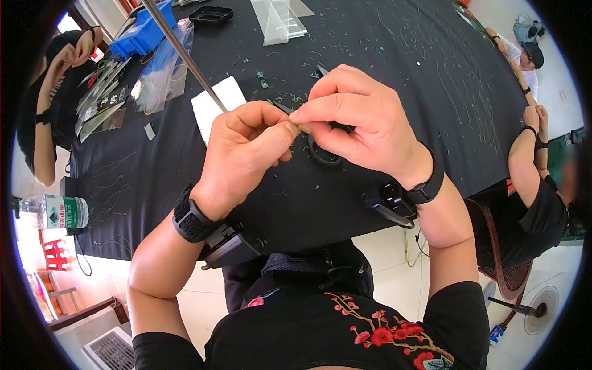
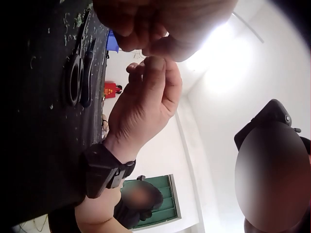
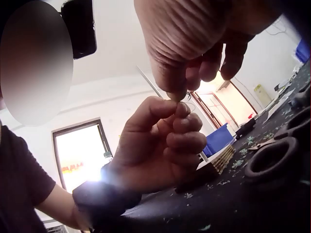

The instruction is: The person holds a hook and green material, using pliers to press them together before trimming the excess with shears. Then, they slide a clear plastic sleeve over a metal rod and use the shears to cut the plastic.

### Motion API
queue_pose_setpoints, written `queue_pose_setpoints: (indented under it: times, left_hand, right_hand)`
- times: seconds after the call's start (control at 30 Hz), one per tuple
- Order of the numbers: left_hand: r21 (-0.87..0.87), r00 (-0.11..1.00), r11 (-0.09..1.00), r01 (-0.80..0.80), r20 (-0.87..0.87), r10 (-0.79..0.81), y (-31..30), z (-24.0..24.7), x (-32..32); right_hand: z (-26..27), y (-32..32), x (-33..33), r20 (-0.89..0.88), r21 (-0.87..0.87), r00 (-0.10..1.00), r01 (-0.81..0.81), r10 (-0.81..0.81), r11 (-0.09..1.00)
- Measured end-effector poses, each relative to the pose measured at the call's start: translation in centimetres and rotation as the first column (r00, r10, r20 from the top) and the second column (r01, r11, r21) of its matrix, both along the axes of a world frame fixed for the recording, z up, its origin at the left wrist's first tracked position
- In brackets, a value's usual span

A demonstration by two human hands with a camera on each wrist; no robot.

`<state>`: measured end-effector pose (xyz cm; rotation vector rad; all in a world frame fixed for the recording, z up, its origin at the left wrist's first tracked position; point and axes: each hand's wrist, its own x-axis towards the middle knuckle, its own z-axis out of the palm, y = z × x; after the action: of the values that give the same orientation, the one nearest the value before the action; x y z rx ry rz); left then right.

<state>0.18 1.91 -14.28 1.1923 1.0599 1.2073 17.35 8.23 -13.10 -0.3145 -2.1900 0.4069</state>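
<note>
My left hand (image 1: 246, 145) and right hand (image 1: 370, 117) meet fingertip to fingertip above the black-covered table, each pinching with thumb and forefinger. A thin, pale strand (image 3: 193, 104) curves out from between the fingertips in the right wrist view; most of it is hidden by the fingers. Black-handled scissors (image 1: 324, 154) lie on the cloth under my right hand, which covers part of them. From the left wrist, the scissors (image 2: 74, 82) appear beside the joined hands, with small green scraps (image 2: 77, 20) around their blades.
A metal rod (image 1: 185, 55) slants past a white pad (image 1: 213, 108) behind my left hand. Fine threads (image 1: 462, 92) lie on the cloth (image 1: 382, 61) at right. At left are clear plastic sleeves (image 1: 163, 80), a blue bin (image 1: 145, 31) and a water bottle (image 1: 58, 211). People sit at both sides.
</note>
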Motion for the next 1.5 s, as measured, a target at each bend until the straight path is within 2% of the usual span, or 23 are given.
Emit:
queue_pose_setpoints:
  times: [0.27,0.57,0.63,0.73,0.83,0.87,0.93,0.97,1.07,1.2,1.33,1.5]
  left_hand:
    - [0.018,0.999,1.0,0.01,-0.046,-0.009,-0.1,0.0,0.1]
    - [0.056,0.997,0.997,-0.053,-0.054,0.056,-0.2,0.0,0.3]
    - [0.054,0.994,0.994,-0.096,-0.049,0.099,0.0,-0.1,0.1]
    - [0.015,0.99,0.99,-0.142,-0.005,0.143,0.2,0.3,-0.1]
    - [0.029,0.989,0.988,-0.149,0.0,0.149,0.0,0.4,0.0]
    - [0.032,0.989,0.989,-0.148,-0.001,0.148,0.0,0.5,0.0]
    - [0.041,0.986,0.985,-0.165,0.029,0.164,0.1,0.4,-0.2]
    - [0.042,0.986,0.986,-0.164,0.028,0.163,0.1,0.4,-0.3]
    - [0.056,0.981,0.982,-0.178,0.092,0.173,0.2,0.4,-0.5]
    - [0.086,0.977,0.975,-0.206,0.077,0.2,0.3,0.3,-0.5]
    - [0.17,0.975,0.962,-0.216,-0.012,0.221,0.1,0.5,-0.3]
    - [0.214,0.97,0.948,-0.236,0.002,0.242,0.2,0.3,-0.2]
  right_hand:
    - [-0.3,-0.1,-0.3,0.028,-0.081,0.996,-0.078,0.081,0.994]
    - [-0.2,-0.1,-0.3,0.043,-0.168,0.992,-0.11,0.119,0.98]
    - [0.0,0.1,-0.2,-0.022,-0.101,0.993,-0.113,0.112,0.988]
    - [0.8,0.6,0.6,-0.089,-0.142,0.996,-0.019,0.007,0.99]
    - [0.9,1.2,1.3,0.164,-0.105,0.976,0.161,-0.143,0.981]
    - [0.6,1.3,1.4,0.162,-0.103,0.976,0.162,-0.144,0.981]
    - [0.0,1.4,1.6,0.347,-0.042,0.929,0.149,-0.126,0.988]
    - [0.1,1.2,1.6,0.347,-0.041,0.929,0.151,-0.127,0.988]
    - [0.0,0.6,1.5,0.565,-0.185,0.824,0.178,-0.043,0.966]
    - [0.1,0.4,1.7,0.547,-0.129,0.835,0.153,-0.058,0.98]
    - [0.7,0.1,1.7,0.607,-0.183,0.792,0.225,-0.069,0.957]
    - [0.8,0.0,1.5,0.637,-0.199,0.766,0.272,-0.087,0.941]
